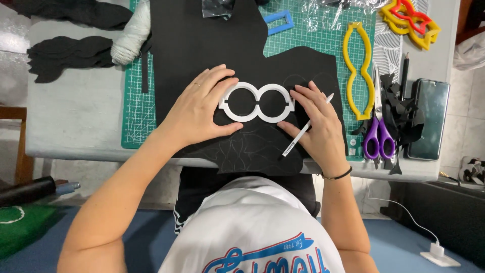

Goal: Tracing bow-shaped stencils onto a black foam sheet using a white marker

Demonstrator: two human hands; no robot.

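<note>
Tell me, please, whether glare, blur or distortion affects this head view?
Head view: sharp and evenly lit; glare on the plastic wrap and the phone screen; faint traced lines barely show on the black felt; wide-angle bending curves the table edge; soft shadows under both hands.

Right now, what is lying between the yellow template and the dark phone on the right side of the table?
In the head view, purple-handled scissors, black fabric scraps and a pencil lie between the yellow template and the phone.
</note>
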